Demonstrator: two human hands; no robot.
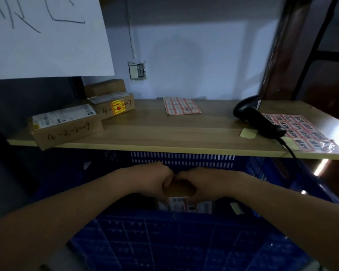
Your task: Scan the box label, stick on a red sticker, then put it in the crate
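Hands' grip (pixel 155 180) (pixel 205 184) pinching labelled box (pixel 179 187) over blue crate (pixel 184 161); shelf carton (pixel 67 128) marked "4-2-2009".

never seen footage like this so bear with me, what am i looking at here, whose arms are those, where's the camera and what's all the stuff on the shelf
There is no machine here: a person wears one wide-angle camera on the head, so the picture looks forward and down along their own bare arms.

The left hand and right hand meet around a small brown cardboard box, holding it low inside a blue slotted plastic crate.

Above runs a light wooden shelf. On it, from the left: three labelled brown cardboard boxes, a red-and-white sticker sheet, a black handheld barcode scanner with its cable, and a second sheet of red stickers under the scanner's handle.
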